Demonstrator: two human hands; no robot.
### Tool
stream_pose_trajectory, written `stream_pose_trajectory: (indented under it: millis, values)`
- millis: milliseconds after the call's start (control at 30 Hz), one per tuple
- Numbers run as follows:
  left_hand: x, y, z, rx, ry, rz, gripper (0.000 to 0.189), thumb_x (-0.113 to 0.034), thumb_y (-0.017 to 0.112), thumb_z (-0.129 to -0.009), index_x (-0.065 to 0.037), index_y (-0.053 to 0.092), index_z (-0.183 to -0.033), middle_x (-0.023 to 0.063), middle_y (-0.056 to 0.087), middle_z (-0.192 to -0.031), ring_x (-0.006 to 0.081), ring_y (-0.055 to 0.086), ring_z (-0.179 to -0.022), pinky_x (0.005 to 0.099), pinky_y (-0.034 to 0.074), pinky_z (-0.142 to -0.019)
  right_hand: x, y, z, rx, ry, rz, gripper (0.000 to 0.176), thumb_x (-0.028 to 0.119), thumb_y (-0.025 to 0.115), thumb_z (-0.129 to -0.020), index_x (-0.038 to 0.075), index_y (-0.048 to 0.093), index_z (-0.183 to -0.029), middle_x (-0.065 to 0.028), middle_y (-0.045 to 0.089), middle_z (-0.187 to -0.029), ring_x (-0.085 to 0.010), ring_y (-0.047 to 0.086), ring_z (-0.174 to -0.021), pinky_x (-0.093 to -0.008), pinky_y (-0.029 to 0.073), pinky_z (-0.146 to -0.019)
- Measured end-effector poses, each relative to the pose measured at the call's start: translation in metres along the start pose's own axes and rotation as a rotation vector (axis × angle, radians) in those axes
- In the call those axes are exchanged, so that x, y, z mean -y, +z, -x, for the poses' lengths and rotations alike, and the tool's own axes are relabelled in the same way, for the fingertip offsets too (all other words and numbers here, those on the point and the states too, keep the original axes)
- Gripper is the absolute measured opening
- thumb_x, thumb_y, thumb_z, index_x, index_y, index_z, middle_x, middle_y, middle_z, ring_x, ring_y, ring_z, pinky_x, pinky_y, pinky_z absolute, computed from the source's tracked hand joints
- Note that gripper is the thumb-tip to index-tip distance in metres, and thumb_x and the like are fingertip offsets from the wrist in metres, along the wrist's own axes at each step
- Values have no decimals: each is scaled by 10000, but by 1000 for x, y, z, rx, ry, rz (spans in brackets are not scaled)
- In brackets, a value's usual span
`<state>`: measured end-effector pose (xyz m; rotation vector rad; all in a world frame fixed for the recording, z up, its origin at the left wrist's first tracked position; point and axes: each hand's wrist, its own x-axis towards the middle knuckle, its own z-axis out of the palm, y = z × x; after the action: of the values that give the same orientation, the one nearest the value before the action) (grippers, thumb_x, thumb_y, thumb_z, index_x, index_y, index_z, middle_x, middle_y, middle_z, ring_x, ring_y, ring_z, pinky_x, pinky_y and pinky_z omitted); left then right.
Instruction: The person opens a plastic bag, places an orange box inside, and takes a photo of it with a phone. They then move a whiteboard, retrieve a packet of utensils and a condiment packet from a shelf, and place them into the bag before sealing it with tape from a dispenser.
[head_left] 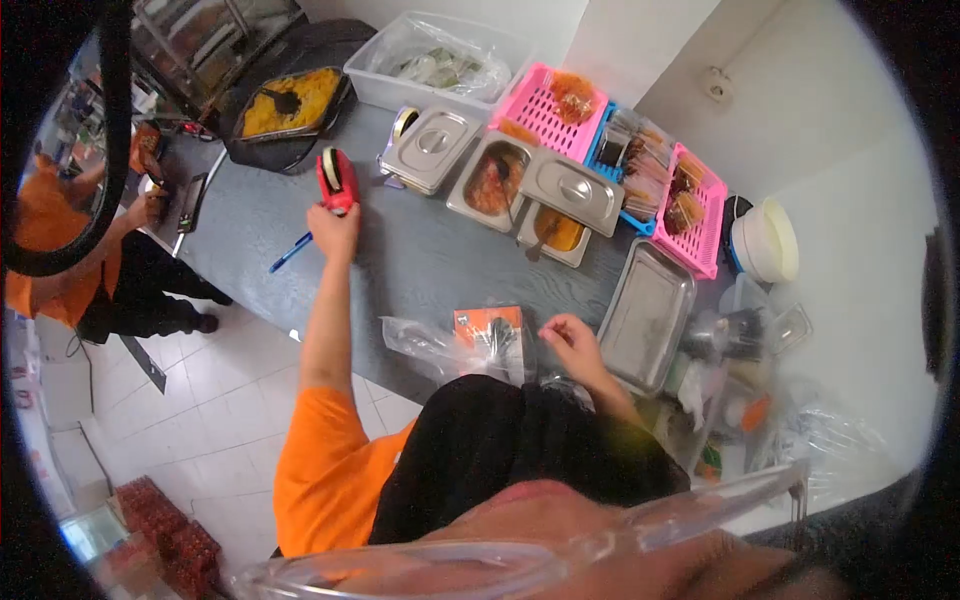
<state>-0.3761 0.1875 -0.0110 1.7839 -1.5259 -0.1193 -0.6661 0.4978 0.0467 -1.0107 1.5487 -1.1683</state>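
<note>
My left hand [333, 232] reaches out over the grey table and is closed on the near end of a red tape dispenser [328, 172] with a roll of tape in it. A blue pen [291, 253] lies just left of that hand. Close to my body, my right hand [572, 343] is held with its fingers curled together; whether something small is between them I cannot make out. Beside it are an orange and white box [487, 322] and a clear plastic bag [425, 343], which overlaps the box's near side.
Steel food pans [490, 180], some lidded, stand across the table. Behind them are pink baskets [545, 105], a blue basket [608, 150] and a clear tub [375, 62]. A tray of yellow food [300, 110] sits far left. An empty steel tray [648, 310] lies right. Another person [70, 260] stands left.
</note>
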Motion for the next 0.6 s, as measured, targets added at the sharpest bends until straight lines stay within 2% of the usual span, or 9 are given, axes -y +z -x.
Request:
stream_pose_trajectory:
  millis: [133, 200, 267, 367, 433, 467, 533, 567, 600]
  values:
    - [-27, -25, 85, -25, -49, 4, 612, -323, 710, -569, 48, 438, -972, 197, 479, -928, 348, 466, -882, 399, 373, -780, 34, 35, -24, 209, -70, 158, 127, 112, 541, -789, -1, 532, -847, -41, 552, -775, -88, 518, -718, -229, 422, -640]
    - [-36, -36, 133, -49, -30, -13, 660, -343, 716, -571, 63, 432, -1006, 207, 475, -956, 350, 475, -880, 393, 377, -786, 38, 53, -44, 310, -88, 251, 139, 115, 537, -781, -4, 539, -853, -89, 555, -800, -146, 555, -750, -254, 440, -663]
    - [-46, -49, 173, 30, -63, 166, 701, -337, 706, -580, 51, 377, -1063, 198, 434, -1028, 344, 426, -962, 407, 341, -828, 26, 76, -64, 312, -334, 255, 193, 130, 539, -774, -14, 542, -901, -137, 555, -853, -210, 570, -778, -285, 450, -672]
    - [-25, -41, 217, 230, 7, 175, 705, -318, 700, -604, 49, 353, -1097, 204, 415, -1064, 336, 431, -965, 396, 346, -828, 9, 112, -84, 321, -316, 328, 286, 192, 573, -764, -4, 540, -970, -150, 535, -959, -201, 531, -893, -304, 455, -700]
    - [-31, -61, 225, 244, 6, 280, 648, -288, 687, -627, 39, 375, -1091, 196, 429, -1051, 324, 442, -955, 389, 357, -817, -1, 129, -99, 295, -221, 682, 340, 208, 599, -746, -18, 534, -992, -163, 530, -1020, -208, 533, -923, -308, 448, -730]
    - [-33, -68, 225, 253, 9, 390, 591, -258, 673, -649, 29, 397, -1086, 187, 443, -1037, 312, 452, -945, 382, 367, -806, 0, 130, -104, 299, -223, 679, 340, 208, 599, -746, -18, 534, -992, -163, 530, -1020, -208, 533, -923, -308, 448, -730]
    - [-31, -72, 219, 270, -27, 397, 518, -219, 658, -663, 17, 431, -1066, 173, 473, -993, 297, 476, -907, 370, 386, -779, 2, 134, -113, 569, 44, 318, 368, 195, 621, -732, -39, 518, -996, -156, 544, -1022, -195, 540, -917, -293, 442, -746]
    - [-30, -71, 215, 287, -64, 411, 448, -180, 643, -678, 5, 466, -1046, 158, 503, -949, 283, 499, -869, 358, 405, -752, -18, 136, -125, 563, 22, 249, 398, 184, 635, -710, -24, 520, -1029, -130, 598, -896, -186, 573, -803, -292, 447, -697]
    - [-28, -65, 215, 285, -70, 411, 448, -180, 643, -678, 5, 466, -1046, 158, 503, -949, 283, 499, -869, 358, 405, -752, -29, 136, -134, 568, 23, 252, 398, 184, 635, -710, -24, 520, -1029, -130, 598, -896, -186, 573, -803, -292, 447, -697]
